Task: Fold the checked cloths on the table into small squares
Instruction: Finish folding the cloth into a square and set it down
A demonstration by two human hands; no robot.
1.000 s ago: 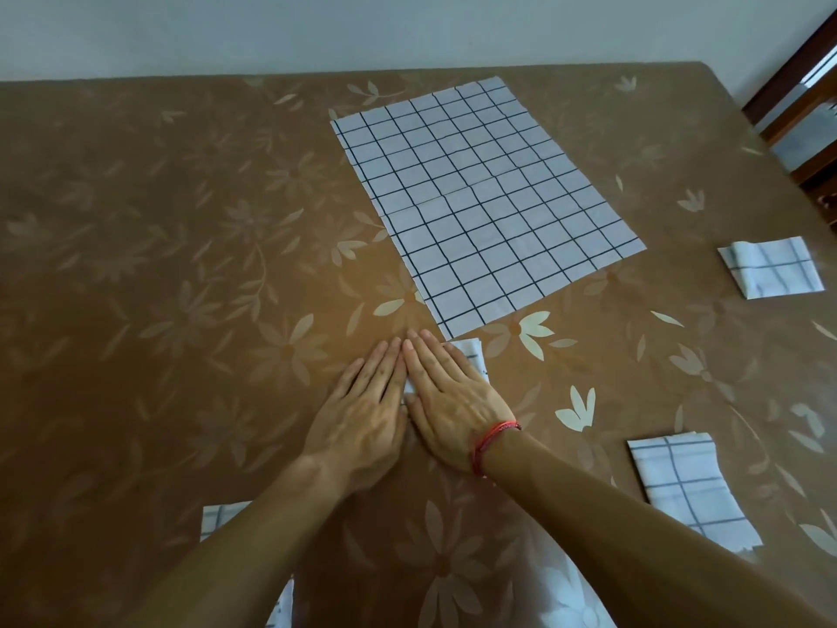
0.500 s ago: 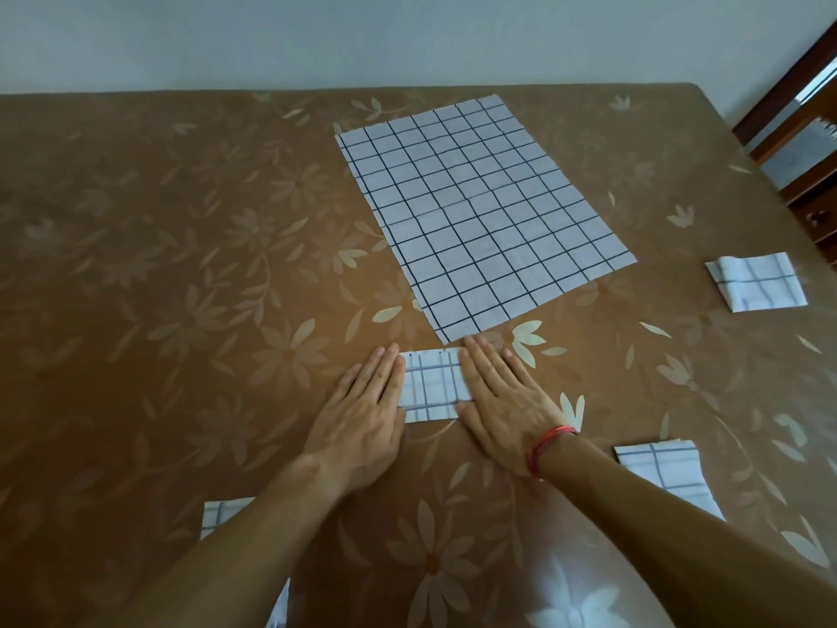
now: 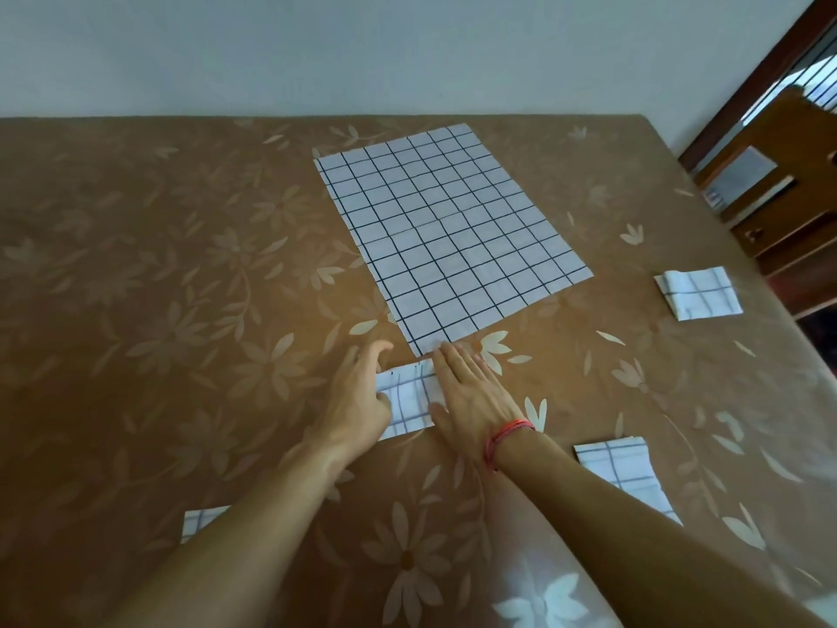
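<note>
A table (image 3: 136, 310) covered in a brown flowered tablecloth is seen filling most of the view. A large checked cloth (image 3: 448, 233) is laid out flat and unfolded toward the far side of it, set at a slant. Both forearms are stretched forward from the near edge, close together but apart. The right hand (image 3: 475, 396) is laid palm down with straight fingers, which are pressed on the right side of a small folded checked cloth (image 3: 410, 401) just in front of the large cloth's near corner. The left hand (image 3: 358, 396) is set at that folded cloth's left edge, fingers loosely bent and blurred; whether the edge is pinched cannot be told. Three more folded cloths are spread about the table: one near the right forearm (image 3: 620, 469), one well off by the right edge (image 3: 699, 299), and one partly hidden behind the left forearm (image 3: 199, 521). A red thread bracelet (image 3: 502, 439) is worn on the right wrist.
</note>
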